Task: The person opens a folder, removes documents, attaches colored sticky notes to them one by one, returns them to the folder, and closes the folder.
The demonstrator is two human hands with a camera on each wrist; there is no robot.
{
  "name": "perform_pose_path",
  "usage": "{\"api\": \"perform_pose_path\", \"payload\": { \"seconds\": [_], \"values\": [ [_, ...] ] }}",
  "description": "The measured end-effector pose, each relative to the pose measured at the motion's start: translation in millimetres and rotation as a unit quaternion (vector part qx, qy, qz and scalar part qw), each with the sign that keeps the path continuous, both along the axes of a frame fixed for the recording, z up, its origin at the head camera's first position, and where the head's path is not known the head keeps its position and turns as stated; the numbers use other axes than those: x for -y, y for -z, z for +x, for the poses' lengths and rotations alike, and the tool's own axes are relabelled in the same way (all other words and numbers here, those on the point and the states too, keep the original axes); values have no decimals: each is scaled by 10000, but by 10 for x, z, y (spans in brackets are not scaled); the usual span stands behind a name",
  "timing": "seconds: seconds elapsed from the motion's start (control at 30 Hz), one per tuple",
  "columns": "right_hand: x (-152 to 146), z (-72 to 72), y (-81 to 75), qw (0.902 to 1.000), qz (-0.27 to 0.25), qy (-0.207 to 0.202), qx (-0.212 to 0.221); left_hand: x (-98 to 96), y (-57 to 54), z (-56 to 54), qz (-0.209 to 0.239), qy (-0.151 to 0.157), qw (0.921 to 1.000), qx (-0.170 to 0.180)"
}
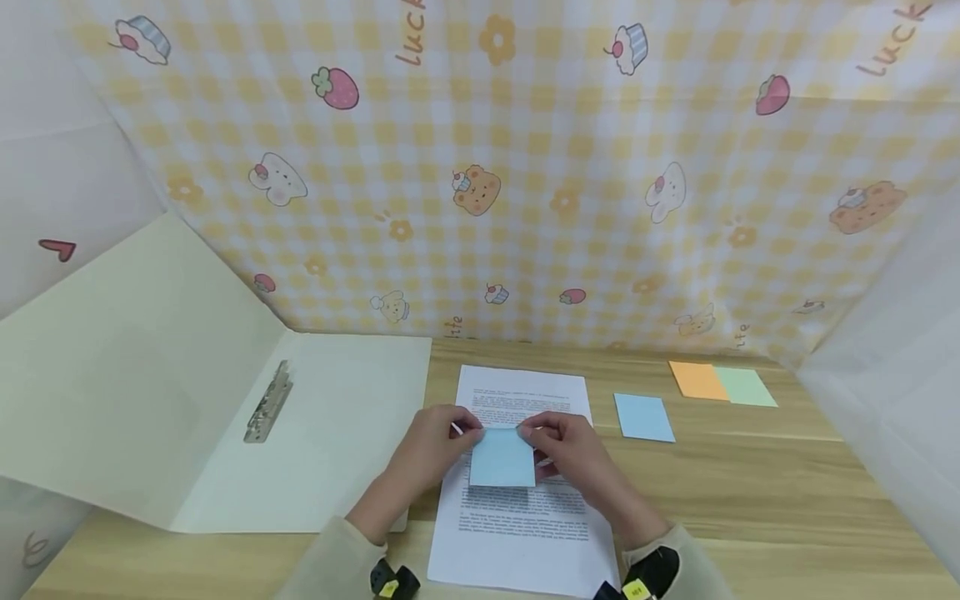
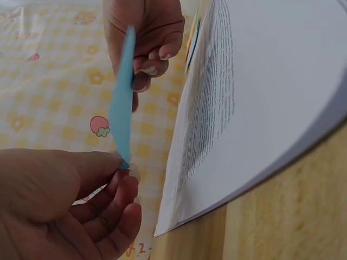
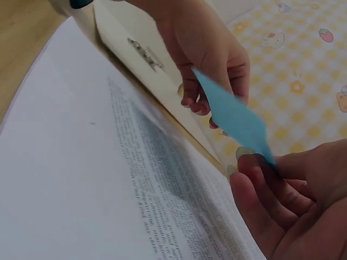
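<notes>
You have the held blue note (image 1: 502, 460) over the middle of the printed page (image 1: 517, 550), pinched between thumb and fingers at two corners: your left hand (image 1: 429, 442) grips the corner toward the page's left edge, your right hand (image 1: 573, 454) the one toward its right edge. Neither hand is nearer; they share the note evenly. From that grip the note extends toward the page's near edge, its near side free. It looks about square, so no long axis stands out; the pinched side runs across the page, roughly along the text lines. The wrist views show it apart from the page, slightly bowed, its shadow falling on the print.

To the left of the page lies your open folder (image 1: 352, 433) with its metal clip (image 1: 268, 404). To the right of the page sits a second blue note (image 1: 645, 417); farther right are an orange note (image 1: 698, 381) and a green note (image 1: 746, 387), side by side.
</notes>
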State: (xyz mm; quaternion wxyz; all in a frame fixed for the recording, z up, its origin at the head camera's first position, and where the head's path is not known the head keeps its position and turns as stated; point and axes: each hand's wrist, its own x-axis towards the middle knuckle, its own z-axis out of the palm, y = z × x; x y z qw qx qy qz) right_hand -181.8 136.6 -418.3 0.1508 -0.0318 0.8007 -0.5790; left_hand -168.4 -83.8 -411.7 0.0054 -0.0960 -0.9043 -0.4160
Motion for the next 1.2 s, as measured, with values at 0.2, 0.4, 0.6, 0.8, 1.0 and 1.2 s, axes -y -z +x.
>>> {"api": "perform_pose_path", "payload": {
  "seconds": [0.2,0.4,0.6,0.8,1.0,1.2],
  "values": [
    [71,38,36,9993,292,202,-105,19,-6,-2,-263,72,9996,64],
    [78,41,121,9988,430,195,-127,33,38,-13,-443,75,9987,233],
    [66,42,178,9994,287,142,-101,59,64,-20,-501,-30,9982,325],
    [69,41,210,9991,325,236,-122,97,54,-34,-595,13,9975,378],
    [98,29,238,9991,315,261,-138,132,60,-57,-595,136,9967,537],
    [160,50,251,9975,543,305,-345,161,73,-65,-539,179,9960,695]
  ]
}}
